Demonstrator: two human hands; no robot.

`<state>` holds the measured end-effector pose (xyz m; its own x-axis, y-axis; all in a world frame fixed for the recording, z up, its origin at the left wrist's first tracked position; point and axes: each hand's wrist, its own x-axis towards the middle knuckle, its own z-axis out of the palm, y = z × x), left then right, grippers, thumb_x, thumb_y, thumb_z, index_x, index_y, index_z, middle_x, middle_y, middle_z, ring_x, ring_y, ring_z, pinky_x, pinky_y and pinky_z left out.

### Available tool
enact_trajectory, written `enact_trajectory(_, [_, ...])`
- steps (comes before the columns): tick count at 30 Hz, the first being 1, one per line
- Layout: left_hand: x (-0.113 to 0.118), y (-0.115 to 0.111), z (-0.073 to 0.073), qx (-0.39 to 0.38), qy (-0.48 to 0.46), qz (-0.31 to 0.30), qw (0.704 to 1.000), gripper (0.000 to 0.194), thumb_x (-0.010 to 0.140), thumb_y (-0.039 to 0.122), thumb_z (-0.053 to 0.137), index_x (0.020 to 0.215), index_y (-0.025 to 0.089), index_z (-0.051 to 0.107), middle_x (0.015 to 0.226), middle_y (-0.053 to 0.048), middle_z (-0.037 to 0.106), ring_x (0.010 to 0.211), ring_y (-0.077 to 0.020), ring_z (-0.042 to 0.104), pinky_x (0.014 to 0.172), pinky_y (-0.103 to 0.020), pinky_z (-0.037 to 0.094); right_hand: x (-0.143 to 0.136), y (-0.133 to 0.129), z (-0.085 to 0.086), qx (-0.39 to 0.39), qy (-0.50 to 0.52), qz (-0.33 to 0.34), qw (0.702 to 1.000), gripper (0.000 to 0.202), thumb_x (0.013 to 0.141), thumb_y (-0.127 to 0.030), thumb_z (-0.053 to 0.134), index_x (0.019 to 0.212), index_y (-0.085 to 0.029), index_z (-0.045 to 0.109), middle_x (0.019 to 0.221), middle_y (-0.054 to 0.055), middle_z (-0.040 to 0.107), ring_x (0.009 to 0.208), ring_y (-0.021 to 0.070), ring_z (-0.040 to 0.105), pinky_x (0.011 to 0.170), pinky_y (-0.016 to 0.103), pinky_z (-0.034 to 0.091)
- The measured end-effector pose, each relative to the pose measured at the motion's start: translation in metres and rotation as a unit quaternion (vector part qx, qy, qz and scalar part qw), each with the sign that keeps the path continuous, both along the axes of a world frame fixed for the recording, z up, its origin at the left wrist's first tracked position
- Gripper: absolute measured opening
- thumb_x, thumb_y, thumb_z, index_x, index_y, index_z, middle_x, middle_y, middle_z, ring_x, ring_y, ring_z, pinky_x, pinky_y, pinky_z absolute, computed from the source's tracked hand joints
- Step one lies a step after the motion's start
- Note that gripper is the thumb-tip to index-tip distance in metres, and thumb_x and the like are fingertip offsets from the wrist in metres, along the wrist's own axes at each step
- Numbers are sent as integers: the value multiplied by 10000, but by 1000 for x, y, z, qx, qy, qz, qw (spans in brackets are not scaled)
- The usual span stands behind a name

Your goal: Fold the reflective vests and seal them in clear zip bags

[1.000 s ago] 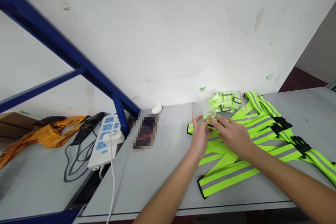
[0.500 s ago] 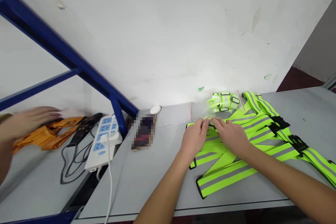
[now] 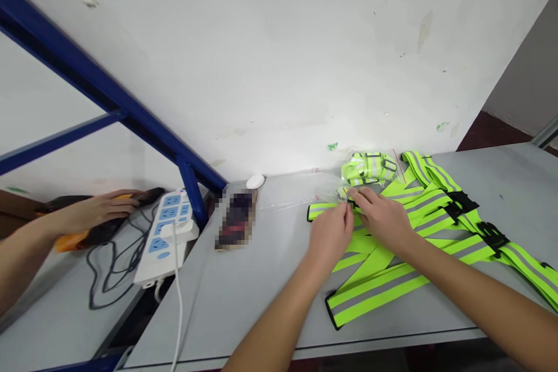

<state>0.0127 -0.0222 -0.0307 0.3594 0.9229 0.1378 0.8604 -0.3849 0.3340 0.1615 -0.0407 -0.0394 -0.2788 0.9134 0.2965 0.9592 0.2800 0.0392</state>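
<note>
My left hand and my right hand meet fingertip to fingertip over a pile of neon-yellow reflective straps with grey stripes and black buckles. Both sets of fingers are closed, pinching the edge of a clear plastic bag with a red seal line. A bit of yellow and black strap shows at the fingertips; how much is inside the bag is hidden. Just behind my hands lies another clear bag holding a folded reflective strap bundle.
A pixelated flat item and a white oval object lie left on the grey table. A white power strip with cables bridges toward the neighbouring table. There, another person's hand rests on orange and black straps. A blue frame slants alongside.
My fingertips have drawn together, and the bag's red seal line now shows beside them. The other person's hand has moved right onto the orange and black straps.
</note>
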Motion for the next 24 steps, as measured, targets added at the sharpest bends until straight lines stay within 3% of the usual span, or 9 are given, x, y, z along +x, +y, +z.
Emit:
enact_trajectory(5, [5,-2,-10,32,-62,-6,998,321,974,274,331,707,219,502,652,-26,621,598,-186,586,524,-287,282,3,3,-4,25,5,21,999,401,948,-189,392,1333,-202,504,1209,69,641,744,165,632,471,279,338])
enact_trajectory(10, [3,3,-15,84,-28,-9,996,274,952,246,379,714,213,509,657,-15,617,637,-180,592,549,-290,310,9,6,-11,22,22,69,997,408,921,-168,444,1320,-187,525,1153,58,666,678,161,622,461,288,349])
enact_trajectory(15, [6,2,-18,151,13,-59,987,226,923,203,420,716,206,511,680,-16,620,660,-177,591,558,-296,324,13,10,-17,17,107,81,991,426,900,-182,473,1325,-179,516,1184,63,648,727,176,646,467,287,412])
enact_trajectory(19, [7,-1,-17,167,1,-99,981,229,924,194,399,714,203,490,683,-29,594,670,-181,564,563,-298,326,15,13,-20,14,204,80,976,445,873,-172,484,1317,-158,503,1242,99,611,847,211,660,590,313,520])
enact_trajectory(22, [8,-4,-16,112,-110,-126,980,242,941,227,380,711,205,451,695,-23,555,680,-172,526,620,-298,355,18,16,-21,22,267,98,958,430,872,-183,503,1302,-166,511,1203,107,622,920,232,652,690,346,551])
enact_trajectory(24, [11,-4,-19,18,-281,-106,954,272,970,290,340,722,209,417,665,8,494,631,-142,479,628,-284,375,20,18,-23,39,308,105,945,395,894,-231,523,1283,-170,526,1138,104,643,939,234,647,737,356,553])
